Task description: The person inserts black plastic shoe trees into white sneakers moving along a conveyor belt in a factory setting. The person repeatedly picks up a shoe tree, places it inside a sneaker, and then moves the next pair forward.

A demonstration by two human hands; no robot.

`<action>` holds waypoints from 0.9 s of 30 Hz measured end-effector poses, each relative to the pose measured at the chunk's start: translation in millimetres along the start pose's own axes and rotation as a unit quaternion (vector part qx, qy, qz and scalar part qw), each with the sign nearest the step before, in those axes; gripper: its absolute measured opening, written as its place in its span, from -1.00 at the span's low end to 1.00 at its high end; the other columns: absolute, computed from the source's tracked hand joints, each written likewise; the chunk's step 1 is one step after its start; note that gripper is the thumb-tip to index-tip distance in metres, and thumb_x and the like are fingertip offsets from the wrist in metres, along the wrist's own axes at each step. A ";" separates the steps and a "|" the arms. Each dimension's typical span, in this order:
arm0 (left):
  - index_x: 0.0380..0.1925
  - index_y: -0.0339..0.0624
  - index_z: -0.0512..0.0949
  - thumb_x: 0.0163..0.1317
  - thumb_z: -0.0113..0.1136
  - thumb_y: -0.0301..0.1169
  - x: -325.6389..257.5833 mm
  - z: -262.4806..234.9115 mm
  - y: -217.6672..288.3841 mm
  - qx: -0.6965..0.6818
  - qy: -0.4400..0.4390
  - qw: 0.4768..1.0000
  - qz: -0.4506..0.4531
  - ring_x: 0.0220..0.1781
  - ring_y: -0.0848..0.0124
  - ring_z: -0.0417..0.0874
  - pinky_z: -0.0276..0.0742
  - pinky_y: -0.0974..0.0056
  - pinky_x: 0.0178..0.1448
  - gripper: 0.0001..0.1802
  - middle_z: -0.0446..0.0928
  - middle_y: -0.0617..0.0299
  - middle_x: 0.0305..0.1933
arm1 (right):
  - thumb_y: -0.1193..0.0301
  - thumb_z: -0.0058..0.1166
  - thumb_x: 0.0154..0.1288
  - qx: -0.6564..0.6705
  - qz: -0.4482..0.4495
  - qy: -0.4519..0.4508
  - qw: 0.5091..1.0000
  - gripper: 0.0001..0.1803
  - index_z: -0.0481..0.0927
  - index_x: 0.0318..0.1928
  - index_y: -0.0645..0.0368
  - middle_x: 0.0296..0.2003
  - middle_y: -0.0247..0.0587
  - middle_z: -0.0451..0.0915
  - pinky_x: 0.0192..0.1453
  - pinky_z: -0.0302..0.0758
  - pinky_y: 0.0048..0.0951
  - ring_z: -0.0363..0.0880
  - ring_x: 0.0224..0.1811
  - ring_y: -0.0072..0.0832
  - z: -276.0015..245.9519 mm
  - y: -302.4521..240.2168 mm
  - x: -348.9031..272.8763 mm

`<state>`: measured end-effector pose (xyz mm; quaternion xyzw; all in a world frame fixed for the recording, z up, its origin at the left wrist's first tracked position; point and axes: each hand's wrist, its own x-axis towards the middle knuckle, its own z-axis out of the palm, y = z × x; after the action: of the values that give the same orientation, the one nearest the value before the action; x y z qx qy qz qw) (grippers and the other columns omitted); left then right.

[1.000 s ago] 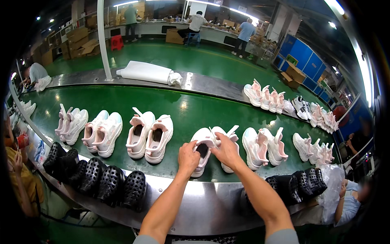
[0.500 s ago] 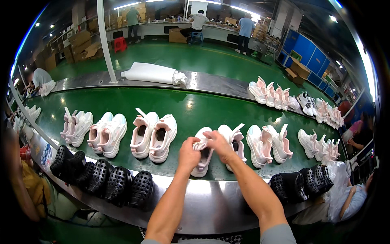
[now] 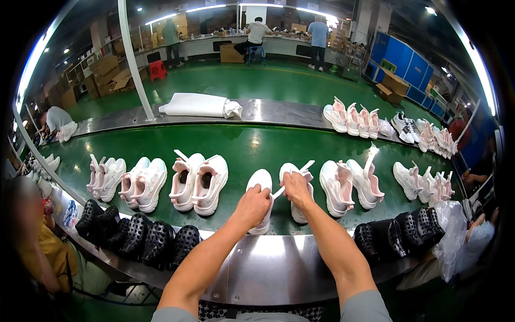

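Note:
A white sneaker (image 3: 259, 178) stands toe-away on the green belt in front of me. My left hand (image 3: 253, 207) is closed over its opening, hiding most of the collar. Just right of it, my right hand (image 3: 295, 189) grips the upper of the matching sneaker (image 3: 299, 216), whose pull strap (image 3: 307, 165) sticks up behind the fingers. Between the hands a narrow white strap (image 3: 278, 193) slants from the left sneaker toward my right fingers; whether those fingers pinch it is hidden.
White-and-pink sneaker pairs line the green belt (image 3: 244, 144) on both sides. Black perforated shoe forms (image 3: 159, 239) sit on the near steel ledge (image 3: 252, 268), left and right. A white roll (image 3: 194, 105) lies on the far ledge. Other people work around the line.
My hands were together over the left sneaker's opening. Now they are apart: the right has moved onto the right sneaker, while the left stays on the left one, slightly lower.

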<state>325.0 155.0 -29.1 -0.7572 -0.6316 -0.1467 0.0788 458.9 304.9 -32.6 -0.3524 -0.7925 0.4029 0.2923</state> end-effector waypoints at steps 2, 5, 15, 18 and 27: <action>-0.30 -0.22 0.70 -0.05 0.27 -0.53 0.2 -10.5 5.3 -0.082 0.040 0.994 -0.067 0.03 0.04 0.58 0.55 0.08 0.15 -0.76 0.60 0.06 -0.09 | 0.17 -0.02 0.46 0.111 0.168 -0.006 0.979 -0.58 0.61 -0.36 0.30 -0.66 -0.21 0.52 -0.58 0.45 -0.43 0.47 -0.69 -0.46 1.8 -12.0 3.1; 0.00 -0.31 0.61 -0.07 0.27 -0.48 -0.5 -14.9 12.5 -0.180 0.188 0.931 -0.257 0.13 -0.06 0.57 0.48 0.02 0.28 -0.49 0.61 -0.07 -0.06 | 0.29 0.17 0.36 0.211 0.145 -0.057 0.965 -0.75 0.60 -0.25 0.26 -0.44 -0.21 0.58 -0.49 0.52 -0.46 0.54 -0.51 -0.50 -8.7 -6.2 7.9; 0.11 -0.07 0.61 0.05 0.08 -0.68 -4.0 -5.9 -25.5 -0.563 -0.091 0.619 -0.540 0.04 -0.26 0.63 0.55 -0.54 -0.23 -0.43 0.60 -0.09 0.05 | 0.40 0.30 0.34 0.253 0.037 -0.198 0.946 -0.70 0.54 -0.05 0.30 -0.28 -0.14 0.67 -0.20 0.69 -0.41 0.69 -0.28 -0.45 -58.5 -65.9 -2.9; 0.08 -0.04 0.66 0.06 0.03 -0.68 -2.0 -57.8 -21.1 -0.545 -0.118 0.677 -0.481 -0.09 0.08 0.71 0.67 -0.21 -0.24 -0.44 0.64 0.00 -0.04 | 0.42 0.34 0.28 0.176 -0.028 -0.165 0.970 -0.78 0.60 -0.21 0.30 -0.38 -0.24 0.67 -0.28 0.63 -0.48 0.65 -0.37 -0.55 -84.3 -100.7 -20.8; 0.10 -0.02 0.69 0.07 0.33 -0.50 -29.3 -96.9 10.4 -0.312 -0.029 0.943 -0.113 0.06 0.01 0.65 0.56 0.10 0.20 -0.50 0.66 -0.09 0.00 | 0.43 0.18 0.43 0.089 -0.035 -0.272 0.958 -0.83 0.65 -0.25 0.33 -0.49 -0.29 0.65 -0.30 0.57 -0.54 0.62 -0.43 -0.63 -104.1 -148.1 -96.1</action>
<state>318.7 96.1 53.7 -0.6717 -0.6374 -0.3220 -0.1972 544.6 210.4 127.8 -0.1737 -0.8149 0.5419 0.1101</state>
